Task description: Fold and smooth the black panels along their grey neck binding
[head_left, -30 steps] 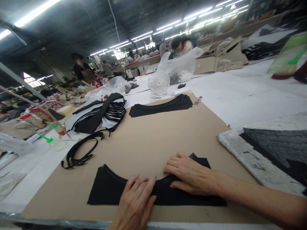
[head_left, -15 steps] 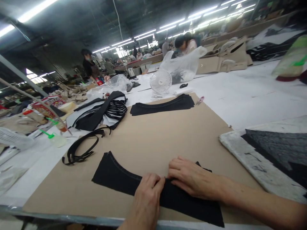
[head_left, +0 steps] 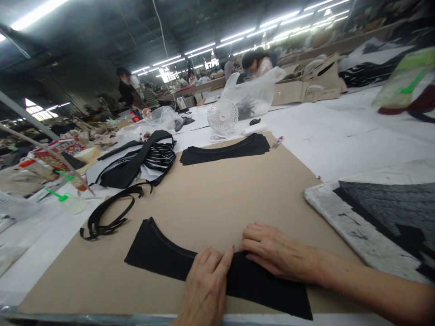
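A black fabric piece [head_left: 158,256] with a curved upper edge lies across the brown board [head_left: 217,199] in front of me. My left hand [head_left: 205,283] bears down on its middle, fingers bent at the curved edge and thumb near the fingertips. Just to the right, my right hand [head_left: 273,249] has its fingers curled over the same edge, pinching it; the fingertips are partly hidden. A narrow strip or fold runs along the curve on the left. Farther back lies a stack of similar black pieces [head_left: 224,151].
Black strips [head_left: 102,215] and a striped black bundle [head_left: 136,165] lie left. A stone-like slab [head_left: 326,199] bearing dark fabric is at right. Beyond are small scissors-like snips [head_left: 277,141], a white fan [head_left: 222,115] and a plastic bag [head_left: 251,97]. Green-tipped bottles [head_left: 73,203] stand left; people work behind.
The view has shifted slightly. My left thumb tip has come up a little at the edge, and my right hand sits slightly farther from it. The fabric stays in place on the board.
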Demonstrator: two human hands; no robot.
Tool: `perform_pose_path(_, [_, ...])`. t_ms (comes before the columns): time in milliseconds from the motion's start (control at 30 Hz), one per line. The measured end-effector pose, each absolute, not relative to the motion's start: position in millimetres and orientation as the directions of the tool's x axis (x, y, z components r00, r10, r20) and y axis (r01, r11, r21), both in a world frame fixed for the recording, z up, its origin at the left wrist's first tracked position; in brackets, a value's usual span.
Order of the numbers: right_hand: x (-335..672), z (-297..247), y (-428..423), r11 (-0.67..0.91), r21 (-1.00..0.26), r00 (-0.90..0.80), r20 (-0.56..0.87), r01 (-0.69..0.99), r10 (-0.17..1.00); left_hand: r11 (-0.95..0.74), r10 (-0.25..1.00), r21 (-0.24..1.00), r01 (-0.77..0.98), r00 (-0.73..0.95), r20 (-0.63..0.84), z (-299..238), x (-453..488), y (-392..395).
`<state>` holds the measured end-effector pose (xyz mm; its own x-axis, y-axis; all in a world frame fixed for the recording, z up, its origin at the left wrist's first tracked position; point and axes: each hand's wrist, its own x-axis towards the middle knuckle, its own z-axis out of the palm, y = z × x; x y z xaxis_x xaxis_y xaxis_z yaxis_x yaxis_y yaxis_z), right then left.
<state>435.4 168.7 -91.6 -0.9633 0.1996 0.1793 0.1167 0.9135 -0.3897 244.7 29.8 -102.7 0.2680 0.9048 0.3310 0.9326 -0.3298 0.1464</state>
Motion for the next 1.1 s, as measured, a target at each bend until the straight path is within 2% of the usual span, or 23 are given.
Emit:
perform_pose_path(67, [438.3, -91.2, 169.2, 0.917, -0.380, -0.964, 0.179, 0.117, 0.197, -0.334, 0.895, 0.125, 0.934, 0.273, 0.352, -109.6, 247.9, 30.7])
perform_pose_path(267, [447.7, -91.9, 171.2, 0.957, -0.276, -0.973, 0.181, 0.089, 0.143, -0.343, 0.800, 0.063, 0.937, 0.257, 0.542, -128.1, 246.5, 27.4])
perform_pose_path(367, [451.2, -91.9, 172.7, 0.969, -0.236, -0.975, 0.190, 0.072, 0.119, -0.337, 0.832, 0.104, 0.936, 0.244, 0.498, -119.5, 246.9, 31.2])
perform_pose_path(567, [453.1, -94.9, 174.1, 0.982, -0.183, -0.969, 0.229, 0.053, 0.095, -0.421, 0.861, 0.194, 0.886, 0.324, 0.391, -117.8, 261.1, 41.2])
perform_pose_path(633, [454.0, -95.9, 174.2, 0.985, -0.166, -0.969, 0.232, 0.046, 0.084, -0.432, 0.852, 0.133, 0.892, 0.355, 0.384, -125.1, 263.6, 40.0])
perform_pose_path(733, [456.8, -96.7, 175.3, 0.990, -0.139, -0.971, 0.231, 0.035, 0.067, -0.475, 0.791, -0.033, 0.879, 0.443, 0.421, -131.7, 262.0, 35.5])
perform_pose_path(800, [459.7, -96.4, 176.9, 0.990, -0.137, -0.970, 0.231, 0.038, 0.069, -0.490, 0.770, -0.066, 0.869, 0.467, 0.434, -130.6, 260.0, 33.6])
perform_pose_path(900, [464.8, -93.9, 179.9, 0.985, -0.163, -0.971, 0.220, 0.057, 0.092, -0.478, 0.812, 0.048, 0.877, 0.421, 0.404, -123.6, 261.2, 34.6])
perform_pose_path(1000, [468.4, -89.3, 182.5, 0.975, -0.204, -0.972, 0.197, 0.084, 0.125, -0.395, 0.886, 0.187, 0.899, 0.320, 0.335, -116.9, 267.7, 39.0])
perform_pose_path(1100, [469.6, -84.6, 183.8, 0.960, -0.259, -0.971, 0.182, 0.107, 0.158, -0.315, 0.921, 0.230, 0.921, 0.237, 0.310, -114.9, 274.5, 44.2])
